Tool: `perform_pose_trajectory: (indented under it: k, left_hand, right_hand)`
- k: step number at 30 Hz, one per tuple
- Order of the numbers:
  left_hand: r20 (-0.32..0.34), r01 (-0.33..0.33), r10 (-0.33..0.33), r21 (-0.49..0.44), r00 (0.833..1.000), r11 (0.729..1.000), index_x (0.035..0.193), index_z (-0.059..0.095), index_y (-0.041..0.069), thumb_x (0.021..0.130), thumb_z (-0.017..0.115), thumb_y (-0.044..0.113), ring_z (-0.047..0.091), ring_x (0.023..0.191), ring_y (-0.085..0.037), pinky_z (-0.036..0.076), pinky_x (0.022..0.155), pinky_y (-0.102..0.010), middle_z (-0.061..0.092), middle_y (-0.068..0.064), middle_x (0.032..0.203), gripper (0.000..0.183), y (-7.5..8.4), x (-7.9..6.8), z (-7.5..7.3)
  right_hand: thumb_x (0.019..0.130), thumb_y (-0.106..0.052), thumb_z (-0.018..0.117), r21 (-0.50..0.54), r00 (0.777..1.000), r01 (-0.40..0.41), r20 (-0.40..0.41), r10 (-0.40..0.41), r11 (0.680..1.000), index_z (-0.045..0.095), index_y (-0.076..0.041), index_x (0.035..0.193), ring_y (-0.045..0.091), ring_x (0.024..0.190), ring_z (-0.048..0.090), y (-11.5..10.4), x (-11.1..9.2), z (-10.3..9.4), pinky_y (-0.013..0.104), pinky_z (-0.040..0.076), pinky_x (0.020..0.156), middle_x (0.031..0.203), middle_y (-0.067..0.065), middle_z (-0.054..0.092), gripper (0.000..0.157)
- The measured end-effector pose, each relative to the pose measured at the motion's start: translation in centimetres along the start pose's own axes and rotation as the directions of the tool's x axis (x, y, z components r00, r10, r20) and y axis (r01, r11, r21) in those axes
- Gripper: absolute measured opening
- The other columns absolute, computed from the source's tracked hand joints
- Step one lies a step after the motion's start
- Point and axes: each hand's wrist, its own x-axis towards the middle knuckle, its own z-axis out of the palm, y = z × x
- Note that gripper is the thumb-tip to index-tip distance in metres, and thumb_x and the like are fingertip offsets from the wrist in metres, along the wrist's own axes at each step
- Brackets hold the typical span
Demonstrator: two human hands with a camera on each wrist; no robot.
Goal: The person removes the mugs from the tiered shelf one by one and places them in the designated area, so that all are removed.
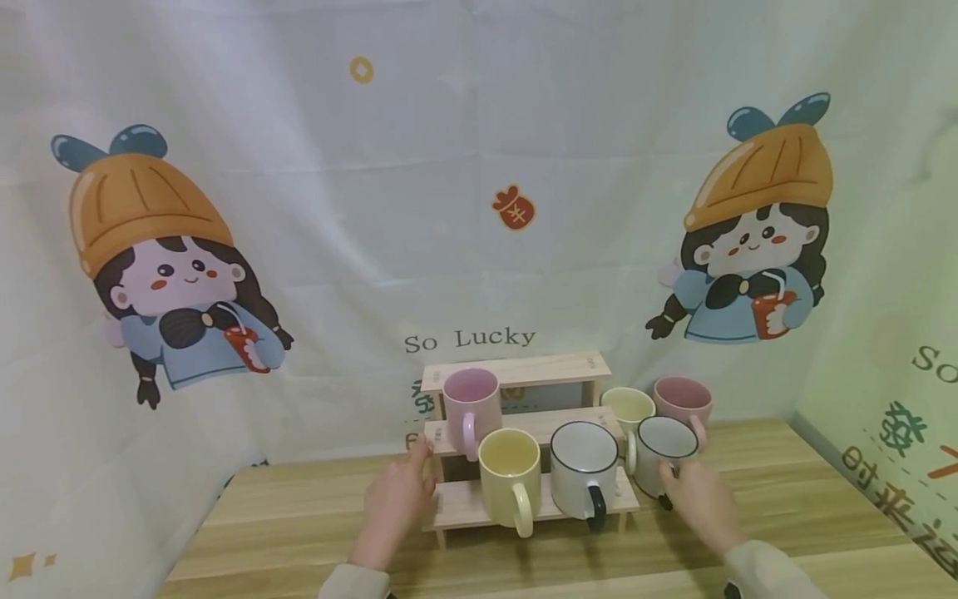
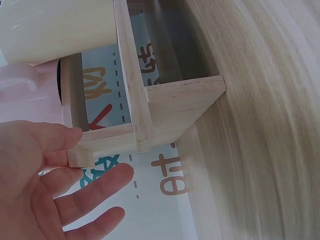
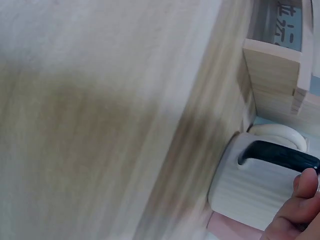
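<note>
My left hand (image 1: 392, 499) holds the left end of the middle shelf of a three-step wooden rack (image 1: 516, 372), the shelf's corner between thumb and finger; the other fingers (image 2: 100, 187) are spread. At the rack's right, my right hand (image 1: 703, 503) grips the black handle (image 3: 280, 155) of a white mug (image 1: 653, 466) with a black rim. A lilac mug (image 1: 479, 412) stands on the middle shelf. On the lowest shelf are a yellow mug (image 1: 497, 491) and another white black-rimmed mug (image 1: 572, 482). All handles in the head view point toward me.
Behind the right-hand white mug stand a pale yellow mug (image 1: 627, 405) and a pink mug (image 1: 684, 401), beside the rack. The wooden table (image 1: 299, 532) runs back to a printed cloth (image 1: 359, 216) that hangs behind and at both sides.
</note>
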Motion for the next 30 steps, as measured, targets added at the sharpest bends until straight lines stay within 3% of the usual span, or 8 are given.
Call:
perform_pose_trajectory:
  k: [8, 19, 21, 22, 23, 25, 26, 30]
  left_hand:
    - [0.014, 0.003, -0.003, -0.001, 1.000, 1.000, 0.126, 0.054, 0.014, 0.084, 0.070, 0.021, 0.057, 0.057, -0.026, 0.040, 0.043, -0.032, 0.064, -0.019, 0.121, 0.045, 0.0, 0.0, 0.0]
    - [0.020, 0.007, -0.007, -0.014, 1.000, 1.000, 0.127, 0.053, 0.013, 0.084, 0.070, 0.020, 0.059, 0.058, -0.028, 0.041, 0.044, -0.033, 0.068, -0.022, 0.107, 0.046, 0.0, -0.1, 0.0]
    - [0.019, 0.007, -0.007, -0.020, 1.000, 1.000, 0.127, 0.053, 0.013, 0.084, 0.070, 0.020, 0.060, 0.058, -0.028, 0.042, 0.044, -0.034, 0.067, -0.022, 0.109, 0.046, 0.0, -0.1, 0.0]
    - [0.018, 0.007, -0.007, -0.023, 1.000, 1.000, 0.127, 0.053, 0.013, 0.084, 0.070, 0.020, 0.060, 0.059, -0.029, 0.042, 0.044, -0.034, 0.067, -0.022, 0.111, 0.046, 0.0, 0.0, 0.0]
    - [0.018, 0.008, -0.007, -0.025, 1.000, 1.000, 0.127, 0.053, 0.013, 0.084, 0.070, 0.020, 0.061, 0.059, -0.029, 0.042, 0.044, -0.034, 0.066, -0.022, 0.113, 0.046, 0.0, 0.0, 0.0]
    - [0.019, 0.011, -0.011, -0.024, 1.000, 1.000, 0.127, 0.053, 0.013, 0.085, 0.069, 0.020, 0.062, 0.061, -0.030, 0.042, 0.044, -0.034, 0.065, -0.021, 0.118, 0.046, 0.0, 0.0, 0.0]
    - [0.018, 0.013, -0.012, -0.024, 1.000, 1.000, 0.127, 0.053, 0.013, 0.085, 0.069, 0.020, 0.062, 0.061, -0.031, 0.042, 0.043, -0.034, 0.064, -0.020, 0.120, 0.046, 0.0, 0.0, 0.0]
    - [0.007, 0.013, -0.013, -0.016, 1.000, 1.000, 0.128, 0.053, 0.013, 0.085, 0.070, 0.021, 0.059, 0.057, -0.028, 0.040, 0.041, -0.032, 0.064, -0.019, 0.121, 0.047, 0.0, 0.0, 0.0]
  right_hand:
    - [0.093, -0.022, 0.050, -0.044, 0.999, 0.040, -0.031, -0.041, 0.998, 0.043, -0.013, 0.055, 0.014, 0.046, 0.041, -0.7, 0.2, -1.3, 0.028, 0.031, 0.044, 0.049, -0.003, 0.043, 0.040]
    - [0.091, -0.023, 0.053, -0.038, 0.994, 0.072, 0.086, -0.068, 0.997, 0.042, -0.013, 0.053, 0.011, 0.046, 0.038, -2.9, 0.9, -3.1, 0.029, 0.032, 0.049, 0.049, -0.006, 0.038, 0.041]
    - [0.091, -0.022, 0.053, -0.042, 0.992, 0.091, 0.090, -0.087, 0.995, 0.041, -0.013, 0.053, 0.012, 0.047, 0.037, -3.3, 1.1, -3.4, 0.035, 0.046, 0.065, 0.049, -0.005, 0.037, 0.041]
    - [0.091, -0.022, 0.053, -0.039, 0.991, 0.097, 0.092, -0.093, 0.995, 0.040, -0.013, 0.053, 0.012, 0.047, 0.036, -3.5, 1.1, -3.6, 0.039, 0.048, 0.077, 0.049, -0.005, 0.036, 0.041]
    - [0.091, -0.021, 0.053, -0.043, 0.990, 0.109, 0.094, -0.105, 0.993, 0.039, -0.013, 0.053, 0.012, 0.046, 0.035, -3.7, 1.2, -3.7, 0.043, 0.045, 0.092, 0.049, -0.005, 0.035, 0.042]
    - [0.091, -0.020, 0.052, -0.048, 0.987, 0.135, 0.092, -0.130, 0.990, 0.037, -0.013, 0.052, 0.012, 0.047, 0.033, -4.2, 1.3, -3.9, 0.050, 0.024, 0.112, 0.049, -0.005, 0.033, 0.042]
    - [0.090, -0.020, 0.052, -0.042, 0.986, 0.140, 0.094, -0.136, 0.989, 0.036, -0.012, 0.052, 0.013, 0.047, 0.033, -4.4, 1.4, -4.0, 0.053, 0.013, 0.116, 0.049, -0.005, 0.032, 0.042]
    - [0.090, -0.019, 0.053, -0.041, 0.985, 0.151, 0.091, -0.147, 0.988, 0.040, -0.012, 0.053, 0.014, 0.050, 0.037, -5.3, 1.6, -4.3, 0.059, 0.013, 0.113, 0.049, -0.004, 0.036, 0.040]
